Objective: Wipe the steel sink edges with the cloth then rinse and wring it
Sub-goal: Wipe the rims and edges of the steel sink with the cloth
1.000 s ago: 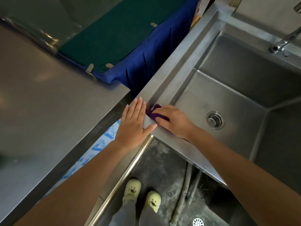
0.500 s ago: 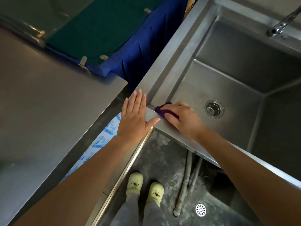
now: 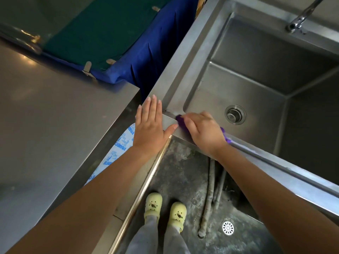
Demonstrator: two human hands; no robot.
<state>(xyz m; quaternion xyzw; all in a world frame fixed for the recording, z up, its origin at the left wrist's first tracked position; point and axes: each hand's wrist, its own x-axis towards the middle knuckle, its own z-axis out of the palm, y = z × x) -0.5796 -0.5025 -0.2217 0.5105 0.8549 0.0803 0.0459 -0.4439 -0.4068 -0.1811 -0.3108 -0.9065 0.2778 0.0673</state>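
A deep steel sink [image 3: 185, 57] fills the right of the view, with a round drain [image 3: 235, 114] in its floor. My right hand [image 3: 204, 132] presses a purple cloth [image 3: 180, 122] flat on the sink's near rim, close to the left corner. Only small bits of the cloth show at my fingertips and behind my wrist. My left hand [image 3: 151, 125] lies flat and open on the corner of the rim, fingers together, thumb nearly touching the cloth.
A steel counter [image 3: 55, 116] stands to the left, with a narrow gap to the sink. Blue and green fabric [image 3: 113, 33] hangs behind. The tap [image 3: 302, 17] is at the top right. Below are my yellow shoes [image 3: 165, 208], hoses and a floor drain [image 3: 228, 228].
My right hand has slid the cloth a little along the near rim, away from the left corner. My left hand stays flat on the corner. The camera has drifted.
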